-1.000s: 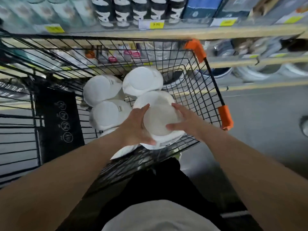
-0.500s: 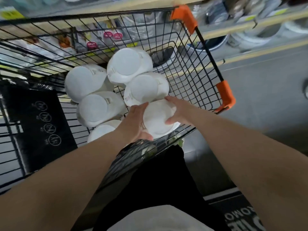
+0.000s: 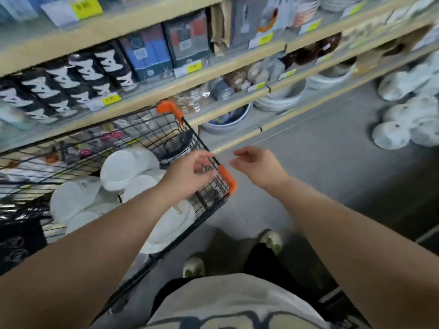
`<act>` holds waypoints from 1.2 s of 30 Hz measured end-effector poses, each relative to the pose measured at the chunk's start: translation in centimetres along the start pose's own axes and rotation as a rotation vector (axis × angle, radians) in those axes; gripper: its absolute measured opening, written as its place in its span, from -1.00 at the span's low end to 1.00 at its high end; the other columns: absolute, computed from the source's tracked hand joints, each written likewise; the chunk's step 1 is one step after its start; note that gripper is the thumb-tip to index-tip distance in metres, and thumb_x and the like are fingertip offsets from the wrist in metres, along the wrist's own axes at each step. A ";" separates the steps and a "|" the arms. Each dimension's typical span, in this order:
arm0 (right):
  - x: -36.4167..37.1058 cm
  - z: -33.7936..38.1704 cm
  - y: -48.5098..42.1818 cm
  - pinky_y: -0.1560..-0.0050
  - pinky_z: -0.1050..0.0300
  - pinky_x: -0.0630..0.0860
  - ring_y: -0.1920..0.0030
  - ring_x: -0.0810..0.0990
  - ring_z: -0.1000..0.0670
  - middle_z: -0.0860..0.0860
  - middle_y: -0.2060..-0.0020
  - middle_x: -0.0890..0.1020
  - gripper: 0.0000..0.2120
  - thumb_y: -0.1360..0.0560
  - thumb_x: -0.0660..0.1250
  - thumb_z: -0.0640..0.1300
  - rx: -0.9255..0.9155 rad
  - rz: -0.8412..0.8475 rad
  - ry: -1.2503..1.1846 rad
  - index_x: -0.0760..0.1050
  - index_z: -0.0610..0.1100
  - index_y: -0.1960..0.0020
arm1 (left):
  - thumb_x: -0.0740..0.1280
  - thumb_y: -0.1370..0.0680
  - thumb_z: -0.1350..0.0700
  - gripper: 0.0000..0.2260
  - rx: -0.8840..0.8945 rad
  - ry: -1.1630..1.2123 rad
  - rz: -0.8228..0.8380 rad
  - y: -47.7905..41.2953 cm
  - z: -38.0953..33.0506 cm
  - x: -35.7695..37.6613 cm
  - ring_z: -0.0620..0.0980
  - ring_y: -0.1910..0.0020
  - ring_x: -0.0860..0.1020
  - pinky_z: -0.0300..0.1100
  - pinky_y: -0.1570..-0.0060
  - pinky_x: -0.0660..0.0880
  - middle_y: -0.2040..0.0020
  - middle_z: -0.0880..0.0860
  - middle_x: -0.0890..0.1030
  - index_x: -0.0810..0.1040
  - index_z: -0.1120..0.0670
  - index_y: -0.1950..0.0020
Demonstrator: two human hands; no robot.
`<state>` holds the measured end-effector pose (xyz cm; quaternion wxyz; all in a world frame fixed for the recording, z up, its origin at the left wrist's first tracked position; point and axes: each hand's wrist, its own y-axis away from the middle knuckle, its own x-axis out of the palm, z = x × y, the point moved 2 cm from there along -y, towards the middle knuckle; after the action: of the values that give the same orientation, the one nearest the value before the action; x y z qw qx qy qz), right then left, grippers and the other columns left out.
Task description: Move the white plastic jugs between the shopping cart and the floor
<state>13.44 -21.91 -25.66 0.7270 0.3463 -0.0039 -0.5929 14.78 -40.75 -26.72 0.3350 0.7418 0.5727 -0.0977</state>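
Several white plastic jugs (image 3: 118, 170) lie piled in the black wire shopping cart (image 3: 180, 141) at the left, their round bottoms facing up. One more jug (image 3: 171, 227) rests against the cart's near right corner. Another group of white jugs (image 3: 408, 119) stands on the grey floor at the far right. My left hand (image 3: 190, 175) hovers over the cart's right rim beside the orange corner guard (image 3: 227, 178), fingers apart and holding nothing. My right hand (image 3: 259, 166) hangs just outside the cart over the floor, also with fingers apart and nothing in it.
Wooden store shelves (image 3: 166, 91) with boxes, bowls and yellow price tags run behind the cart. Grey floor (image 3: 332, 162) stretches between the cart and the far jugs. My shoes (image 3: 193, 267) stand beside the cart's near corner. A black panel (image 3: 21, 241) sits at the cart's left.
Both hands let go of the jug they were pressing into the cart and rose toward the right rim. The view swung up and to the right, bringing the floor jugs into sight.
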 end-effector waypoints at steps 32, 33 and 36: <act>-62.6 -19.4 -13.4 0.03 0.13 0.55 0.06 0.63 0.05 0.07 0.06 0.65 -0.73 -0.45 0.44 -0.03 0.349 -0.899 -0.446 0.58 -0.04 -0.13 | 0.43 -0.50 0.08 -0.74 0.585 -0.240 0.609 -43.1 -56.0 36.5 -0.02 0.05 0.57 -0.44 0.20 0.43 -0.09 -0.06 0.59 0.53 -0.05 -0.17; -64.0 -20.5 -13.8 0.00 0.10 0.57 0.04 0.64 0.04 0.05 0.03 0.66 -0.71 -0.45 0.44 -0.02 0.360 -0.907 -0.454 0.58 -0.04 -0.14 | 0.43 -0.50 0.08 -0.75 0.584 -0.242 0.623 -43.9 -57.0 37.9 -0.03 0.05 0.57 -0.49 0.25 0.41 -0.09 -0.06 0.59 0.53 -0.05 -0.16; -68.8 -24.0 -15.1 -0.07 0.06 0.57 0.01 0.64 0.02 0.01 -0.01 0.66 -0.70 -0.45 0.44 -0.02 0.369 -0.911 -0.459 0.58 -0.07 -0.16 | 0.42 -0.51 0.06 -0.76 0.560 -0.251 0.644 -46.2 -59.7 42.4 -0.03 0.00 0.58 -0.34 0.17 0.47 -0.09 -0.10 0.59 0.52 -0.09 -0.15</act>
<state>-10.00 48.65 -23.73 0.3043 0.2963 -0.1161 -0.8978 -27.97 34.36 -21.80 0.2014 0.9269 0.2188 -0.2292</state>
